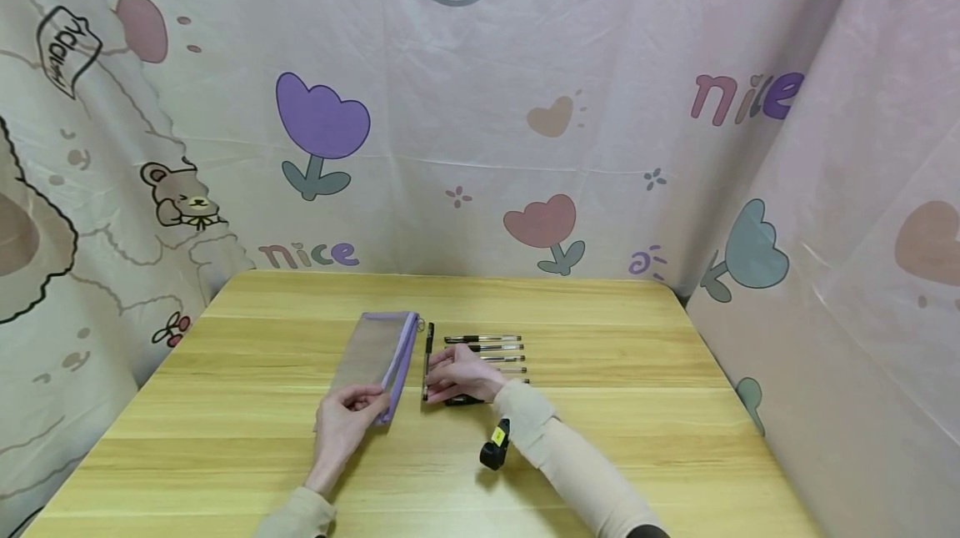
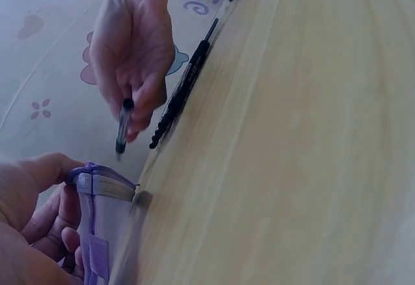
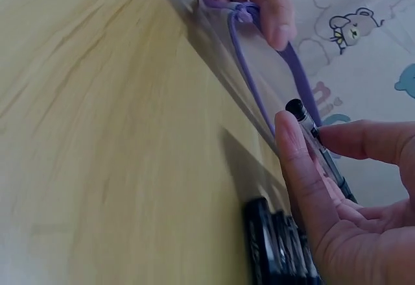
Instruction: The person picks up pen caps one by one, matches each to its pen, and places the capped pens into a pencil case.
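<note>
A flat pencil pouch (image 1: 367,354) with purple zipper edging lies on the table, its mouth along the right side parted. My left hand (image 1: 348,421) pinches the near end of that zipper edge; the left wrist view shows the purple edging (image 2: 97,176) between thumb and fingers. Just right of the pouch, my right hand (image 1: 463,374) pinches a black-and-clear pen (image 1: 428,354) between thumb and fingers. In the right wrist view the pen (image 3: 327,158) is raised off the table, apart from the pouch opening. Several similar pens (image 1: 498,348) lie in a row, partly hidden behind my right hand.
The wooden table (image 1: 615,404) ends at patterned cloth (image 1: 450,104) hanging behind and at both sides. A black device with a yellow label (image 1: 495,444) sits at my right wrist. A small ring (image 1: 422,324) hangs at the pouch's far corner.
</note>
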Tool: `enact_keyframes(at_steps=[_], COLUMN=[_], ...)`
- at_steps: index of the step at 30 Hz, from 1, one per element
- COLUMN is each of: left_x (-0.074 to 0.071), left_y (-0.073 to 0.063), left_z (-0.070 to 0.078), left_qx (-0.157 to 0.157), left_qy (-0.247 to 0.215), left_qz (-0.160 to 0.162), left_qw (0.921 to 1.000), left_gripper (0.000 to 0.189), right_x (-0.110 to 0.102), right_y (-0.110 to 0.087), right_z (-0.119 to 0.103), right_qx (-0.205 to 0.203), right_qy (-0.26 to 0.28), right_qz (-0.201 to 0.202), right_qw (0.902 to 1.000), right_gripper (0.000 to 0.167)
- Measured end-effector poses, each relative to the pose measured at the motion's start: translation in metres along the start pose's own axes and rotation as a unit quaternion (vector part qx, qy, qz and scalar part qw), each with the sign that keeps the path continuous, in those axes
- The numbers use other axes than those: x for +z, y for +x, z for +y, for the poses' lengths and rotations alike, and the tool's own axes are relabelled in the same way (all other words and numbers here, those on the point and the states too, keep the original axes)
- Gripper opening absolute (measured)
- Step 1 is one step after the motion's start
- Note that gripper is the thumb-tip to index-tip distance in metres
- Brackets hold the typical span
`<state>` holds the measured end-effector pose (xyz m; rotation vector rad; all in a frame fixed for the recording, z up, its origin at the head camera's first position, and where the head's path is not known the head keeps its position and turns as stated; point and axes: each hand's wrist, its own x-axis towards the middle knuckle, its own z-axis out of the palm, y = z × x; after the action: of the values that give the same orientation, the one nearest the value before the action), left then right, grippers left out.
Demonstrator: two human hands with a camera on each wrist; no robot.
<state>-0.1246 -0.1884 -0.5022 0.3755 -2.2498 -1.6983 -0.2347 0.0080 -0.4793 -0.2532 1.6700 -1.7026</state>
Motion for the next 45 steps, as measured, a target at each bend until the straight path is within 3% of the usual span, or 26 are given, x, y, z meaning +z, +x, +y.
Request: enact_keyframes(at_steps=[16,25,30,39,45], left_x=[0.014,0.021,0.022,0.023,0.023], left_y=[-0.003,-0.004,-0.005,-0.005,-0.005], left_z=[0.002,0.004,0.006,0.005,0.004], left_qx=[0.003,0.002,-0.004,-0.014,-0.019], left_qy=[-0.049,-0.061,-0.071,-0.073,-0.068], left_qz=[-0.005,-0.001,0.001,0.005,0.003], left_qw=[0.9988,0.9981,0.9974,0.9972,0.9975], left_gripper=[0.02,0.021,0.023,0.027,0.027], right_x=[0.021,0.027,0.027,0.021,0.017], right_y=[0.025,0.034,0.037,0.034,0.025], right_z=[0.001,0.0,0.002,0.006,0.013], right_qx=[0.037,0.029,0.021,-0.002,-0.027], right_qy=[0.005,-0.011,-0.022,-0.009,0.036], right_qz=[0.04,0.044,0.042,0.004,0.012], right_qw=[0.9985,0.9986,0.9987,1.0,0.9989], right_gripper=[0.012,0.006,0.013,0.025,0.027])
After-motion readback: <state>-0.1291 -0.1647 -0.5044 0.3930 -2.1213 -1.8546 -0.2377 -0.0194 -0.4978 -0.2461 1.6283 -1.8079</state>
